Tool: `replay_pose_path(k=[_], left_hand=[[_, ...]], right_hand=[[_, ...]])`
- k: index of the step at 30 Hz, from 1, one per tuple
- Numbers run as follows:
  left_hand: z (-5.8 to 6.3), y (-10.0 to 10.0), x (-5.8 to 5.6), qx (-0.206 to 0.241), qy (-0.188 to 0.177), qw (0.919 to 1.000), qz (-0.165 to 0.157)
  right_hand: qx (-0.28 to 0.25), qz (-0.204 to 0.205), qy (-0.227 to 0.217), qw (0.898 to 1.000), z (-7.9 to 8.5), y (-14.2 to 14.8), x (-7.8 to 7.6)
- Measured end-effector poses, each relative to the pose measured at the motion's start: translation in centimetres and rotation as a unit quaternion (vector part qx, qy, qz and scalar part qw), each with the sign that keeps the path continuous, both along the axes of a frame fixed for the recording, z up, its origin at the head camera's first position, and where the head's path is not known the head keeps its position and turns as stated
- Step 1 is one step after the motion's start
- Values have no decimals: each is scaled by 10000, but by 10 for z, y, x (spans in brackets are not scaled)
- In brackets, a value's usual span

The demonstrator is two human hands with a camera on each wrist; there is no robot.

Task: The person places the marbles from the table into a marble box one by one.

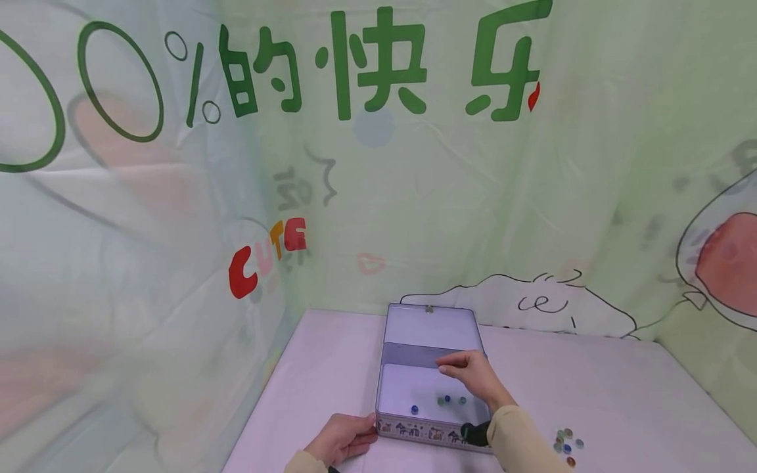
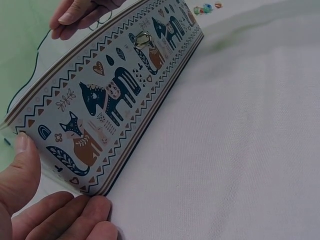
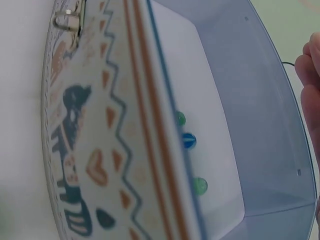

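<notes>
Right hand (image 1: 470,376) hangs over the tin box (image 1: 422,430), thumb close to bent fingers; from my distance I can't tell whether anything sits between the tips. My left hand (image 1: 345,437) grips the box's near left corner, thumb on the wall, fingers low by the base, which I judge keeps it steady. Inside, four marbles (image 1: 414,409) lie apart on the floor, walled in against rolling off. The lid (image 1: 430,326) stands back, leaving me access from above. More marbles cluster on the surface (image 1: 331,341), right of the box.
</notes>
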State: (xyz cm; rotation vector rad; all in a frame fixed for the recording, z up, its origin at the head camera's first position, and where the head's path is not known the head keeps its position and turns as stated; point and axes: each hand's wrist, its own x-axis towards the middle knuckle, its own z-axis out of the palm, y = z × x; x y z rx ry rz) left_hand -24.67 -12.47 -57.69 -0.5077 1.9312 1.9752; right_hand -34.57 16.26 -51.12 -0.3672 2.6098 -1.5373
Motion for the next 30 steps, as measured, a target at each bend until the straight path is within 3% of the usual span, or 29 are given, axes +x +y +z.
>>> replay_pose_path(k=[8,16,22,30], left_hand=[[-1,2,0,17,-40,10000,2],[-10,0,-2,75,100,9999,-17],[-6,0,-3,11,-32,10000,20],[-7,1,-3,15,-37,10000,10]], right_hand=[[95,-244,57,9996,2,33,3],[348,-761,-229,9962,-7,102,6],[554,-1035,-346,9925,-13,159,18],[736,-1420,-848,9835,-25,221,34]])
